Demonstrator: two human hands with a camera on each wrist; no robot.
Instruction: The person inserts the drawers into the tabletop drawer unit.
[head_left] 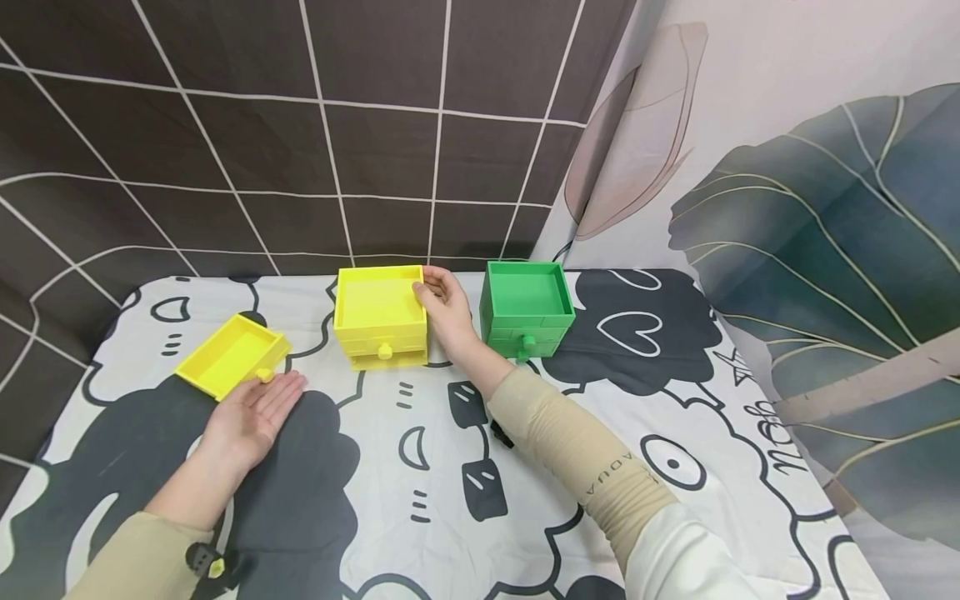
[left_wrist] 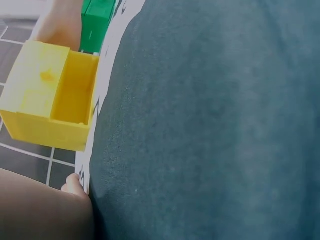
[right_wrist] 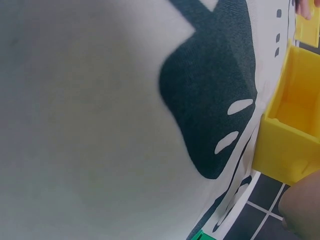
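A yellow drawer box [head_left: 381,304] with a shallow tray top and a round front knob stands on the bedding. My right hand [head_left: 446,312] grips its right wall near the back corner, thumb over the rim and fingers along the outer side. The left wrist view shows a hollow opening in the yellow box [left_wrist: 30,107] below its knobbed drawer. To the left lies a loose yellow drawer [head_left: 228,354], set at an angle with its knob toward me. My left hand [head_left: 251,417] is palm up, fingers extended, fingertips right by that knob.
A matching green drawer box [head_left: 527,304] stands just right of my right wrist. The black-and-white cartoon sheet [head_left: 405,533] covers the surface. Behind rises a dark cloth with a white grid [head_left: 382,158]; a leaf-patterned curtain [head_left: 840,250] hangs at the right.
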